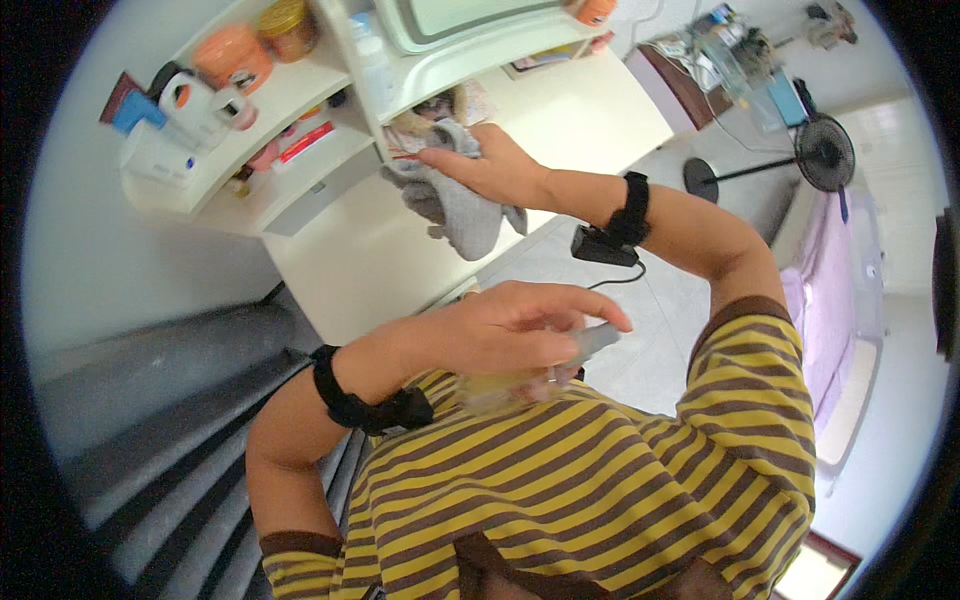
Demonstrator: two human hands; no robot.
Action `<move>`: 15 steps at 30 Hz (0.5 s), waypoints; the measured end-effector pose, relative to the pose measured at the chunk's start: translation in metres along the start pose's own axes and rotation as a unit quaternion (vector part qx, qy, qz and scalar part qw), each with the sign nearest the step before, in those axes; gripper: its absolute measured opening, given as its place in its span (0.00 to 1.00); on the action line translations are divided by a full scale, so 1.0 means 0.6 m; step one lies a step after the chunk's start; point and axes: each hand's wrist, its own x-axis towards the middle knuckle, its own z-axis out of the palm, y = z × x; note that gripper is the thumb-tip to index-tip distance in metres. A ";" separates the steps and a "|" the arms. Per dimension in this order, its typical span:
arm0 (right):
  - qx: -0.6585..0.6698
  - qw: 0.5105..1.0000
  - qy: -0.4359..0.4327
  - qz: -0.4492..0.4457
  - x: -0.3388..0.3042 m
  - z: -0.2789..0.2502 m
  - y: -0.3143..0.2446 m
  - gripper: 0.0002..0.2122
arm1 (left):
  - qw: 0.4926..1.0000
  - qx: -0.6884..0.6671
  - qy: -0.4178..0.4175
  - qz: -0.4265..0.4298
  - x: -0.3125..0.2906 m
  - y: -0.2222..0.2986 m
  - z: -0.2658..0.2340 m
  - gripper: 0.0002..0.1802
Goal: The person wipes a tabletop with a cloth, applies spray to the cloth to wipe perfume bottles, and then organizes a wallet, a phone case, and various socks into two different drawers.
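My right hand reaches over to the desk and grips a crumpled grey cloth, thumb on top, with its folds hanging down. The cloth is up against the shelf's lower compartment. Close to my chest, my left hand is wrapped round a small clear spray bottle with a grey nozzle. The index finger stretches out over the nozzle. Most of the bottle's see-through body is behind the hand and smeared by motion.
A white desk carries a shelf holding an orange jar, a gold-lidded jar, white bottles and a pale green-rimmed tub. To the right stand a black fan and a bed with a lilac cover. Grey stair-like ledges lie left.
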 end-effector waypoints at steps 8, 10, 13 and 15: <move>0.067 0.994 0.083 0.030 -0.043 -0.010 0.037 0.15 | 0.990 -0.067 0.071 0.097 -0.301 -0.007 -0.019 0.25; 0.058 0.994 0.095 -0.012 -0.060 -0.014 0.048 0.14 | 0.981 -0.025 0.079 0.178 -0.353 -0.007 0.019 0.20; 0.040 0.991 0.113 0.067 -0.082 -0.027 0.067 0.14 | 0.982 -0.100 -0.040 0.152 -0.384 -0.032 0.044 0.19; 0.049 0.985 0.158 0.047 -0.088 -0.035 0.075 0.15 | 0.984 -0.094 0.012 0.152 -0.391 -0.037 0.064 0.19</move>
